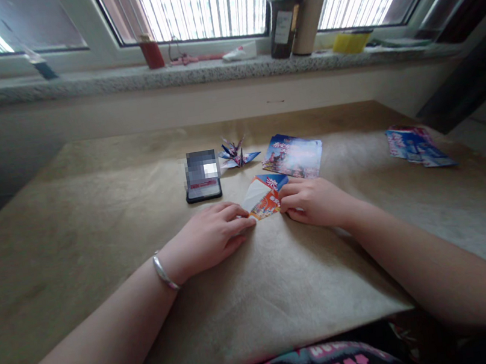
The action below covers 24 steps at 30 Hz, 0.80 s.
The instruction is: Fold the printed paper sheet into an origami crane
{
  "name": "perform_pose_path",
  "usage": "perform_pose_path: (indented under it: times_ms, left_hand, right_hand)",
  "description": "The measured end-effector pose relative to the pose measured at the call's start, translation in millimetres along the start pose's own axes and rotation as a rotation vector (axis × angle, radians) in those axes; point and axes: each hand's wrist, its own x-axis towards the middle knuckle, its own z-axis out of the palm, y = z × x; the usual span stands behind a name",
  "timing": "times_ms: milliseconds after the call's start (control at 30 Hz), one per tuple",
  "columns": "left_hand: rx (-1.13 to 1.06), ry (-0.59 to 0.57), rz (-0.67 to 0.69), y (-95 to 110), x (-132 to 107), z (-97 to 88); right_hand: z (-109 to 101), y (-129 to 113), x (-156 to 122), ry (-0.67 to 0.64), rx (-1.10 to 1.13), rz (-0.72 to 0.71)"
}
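On the tabletop [261,301], the right hand [314,200] pinches the right edge of the folded paper [265,199]. The left hand [214,234] touches its left corner; I can't tell if that grip pinches. It looks mid-fold; the next crease likely needs straight edges. Beyond are a phone [203,179], blue papers [297,154] and a paper bird [238,158].

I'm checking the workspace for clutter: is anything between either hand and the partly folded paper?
Nothing visible is. The left hand and right hand both have fingers at the partly folded paper. The phone, paper crane and stack of printed sheets lie farther toward the window.
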Motion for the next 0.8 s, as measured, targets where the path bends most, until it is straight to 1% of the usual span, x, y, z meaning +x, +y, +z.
perform_pose_path:
  times_ms: [133, 333, 467, 633, 800]
  left_hand:
    - [-0.008, 0.015, 0.005, -1.4, 0.2, 0.9]
    - [-0.018, 0.007, 0.002, -2.3, 0.1, 1.8]
    - [-0.016, -0.009, -0.006, -2.8, -0.6, 2.6]
    - [-0.025, 0.007, -0.006, -2.1, -0.5, 1.5]
    - [-0.036, 0.008, -0.014, -1.8, 0.4, 0.3]
  right_hand:
    - [-2.0, 2.4, -2.8, -0.019, -0.008, 0.033]
    - [-5.9, 5.0, -6.0, -0.028, 0.013, 0.065]
    - [-5.2, 6.0, -6.8, -0.015, 0.015, 0.056]
    - [-5.1, 7.2, -8.3, -0.007, 0.017, 0.055]
    - [-9.1, 7.3, -9.8, -0.024, 0.029, 0.105]
